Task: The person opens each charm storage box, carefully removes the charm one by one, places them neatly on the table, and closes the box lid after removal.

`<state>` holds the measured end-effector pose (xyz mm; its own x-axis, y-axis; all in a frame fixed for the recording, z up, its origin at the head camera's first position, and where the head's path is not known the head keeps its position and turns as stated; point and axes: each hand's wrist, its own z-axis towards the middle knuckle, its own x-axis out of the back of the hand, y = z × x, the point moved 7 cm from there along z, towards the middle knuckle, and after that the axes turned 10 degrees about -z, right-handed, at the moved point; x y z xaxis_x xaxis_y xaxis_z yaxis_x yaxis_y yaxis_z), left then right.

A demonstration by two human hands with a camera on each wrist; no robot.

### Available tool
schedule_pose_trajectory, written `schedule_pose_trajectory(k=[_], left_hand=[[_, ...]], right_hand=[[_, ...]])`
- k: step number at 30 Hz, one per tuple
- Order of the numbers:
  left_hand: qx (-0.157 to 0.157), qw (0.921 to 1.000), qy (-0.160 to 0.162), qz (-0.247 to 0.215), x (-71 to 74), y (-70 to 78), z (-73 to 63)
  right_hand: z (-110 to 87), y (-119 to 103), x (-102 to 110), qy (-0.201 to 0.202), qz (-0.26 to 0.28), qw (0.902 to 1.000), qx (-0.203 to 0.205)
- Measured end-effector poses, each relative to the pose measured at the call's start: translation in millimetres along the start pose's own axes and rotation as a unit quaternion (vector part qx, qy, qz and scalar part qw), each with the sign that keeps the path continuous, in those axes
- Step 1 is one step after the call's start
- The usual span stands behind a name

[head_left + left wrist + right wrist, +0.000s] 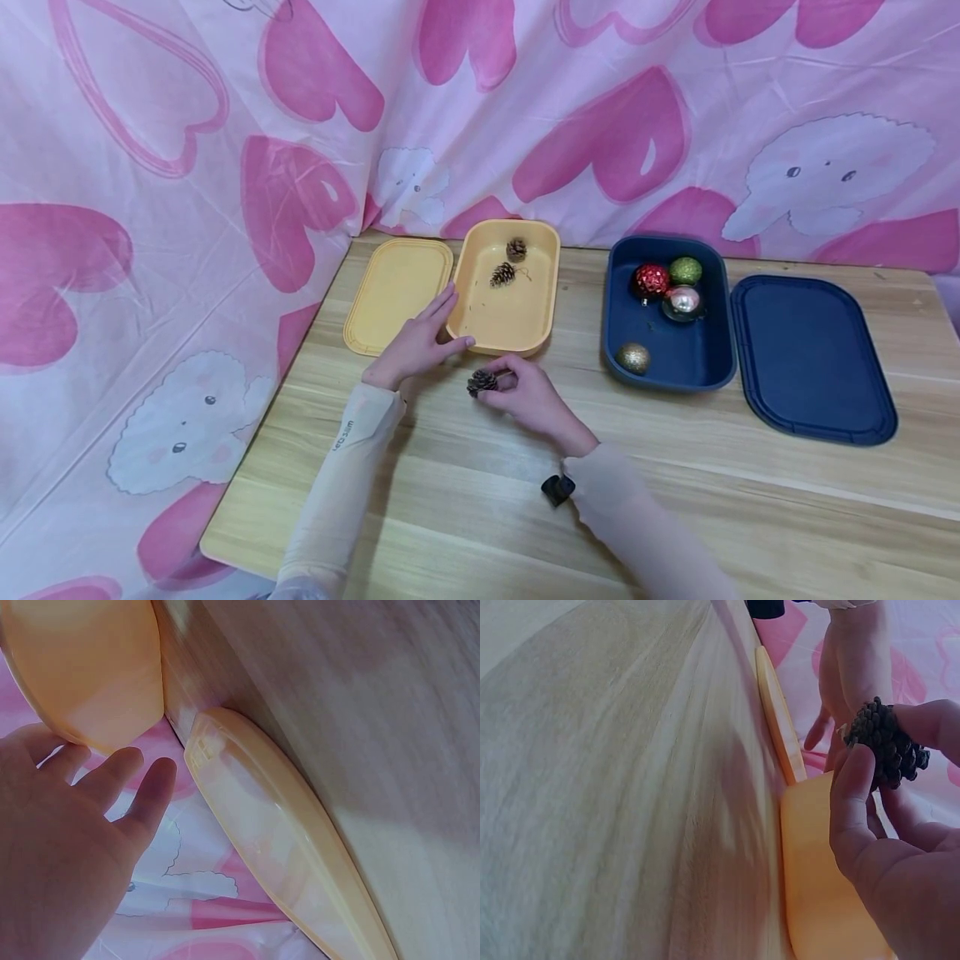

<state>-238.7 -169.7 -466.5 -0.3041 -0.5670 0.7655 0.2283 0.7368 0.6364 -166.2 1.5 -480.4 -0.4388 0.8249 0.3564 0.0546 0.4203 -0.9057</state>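
In the head view my right hand (531, 398) pinches a dark brown pine cone (482, 382) in front of the yellow box (502, 340). The right wrist view shows the same pine cone (885, 744) held between thumb and fingers. My left hand (420, 340) lies with extended fingers at the box's near left corner, the thumb by its front rim. In the left wrist view the fingers of that hand (82, 802) are at the edge of the yellow box (90, 667). Two more pine cones, one upper (516, 249) and one lower (503, 275), lie inside the yellow box.
A yellow lid (399, 293) lies left of the yellow box. To the right stands a navy box (670, 379) holding red (651, 282), green (686, 271), silvery-pink (682, 303) and gold (633, 358) baubles. Its navy lid (816, 358) lies beside it. A heart-patterned curtain (465, 117) hangs behind the wooden table (480, 500).
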Motion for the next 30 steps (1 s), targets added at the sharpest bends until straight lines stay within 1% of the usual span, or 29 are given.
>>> schedule_pose_trajectory(k=[4,7,15,20,26,30], left_hand=[[0.004,1.0,-0.002,-0.003,-0.3,-0.4,0.1],[0.004,1.0,-0.002,-0.002,-0.7,0.0,0.2],[0.004,1.0,0.0,-0.004,-0.8,0.0,0.2],[0.004,1.0,0.0,-0.003,-1.0,-1.1,0.4],[0.002,1.0,0.005,-0.005,-0.8,-0.6,0.3],[0.002,1.0,0.006,-0.006,-0.7,-0.7,0.1]], right_hand=[[2.6,4,-1,0.008,-0.002,0.9996,-0.026],[4.1,6,-2,0.015,-0.008,0.9992,-0.036],[6.5,7,-4,0.022,-0.032,0.999,-0.024],[8.6,10,-7,0.02,-0.06,0.9976,-0.027],[9.8,10,-9,0.013,-0.077,0.9963,-0.037],[10.3,10,-11,0.01,-0.088,0.9954,-0.035]])
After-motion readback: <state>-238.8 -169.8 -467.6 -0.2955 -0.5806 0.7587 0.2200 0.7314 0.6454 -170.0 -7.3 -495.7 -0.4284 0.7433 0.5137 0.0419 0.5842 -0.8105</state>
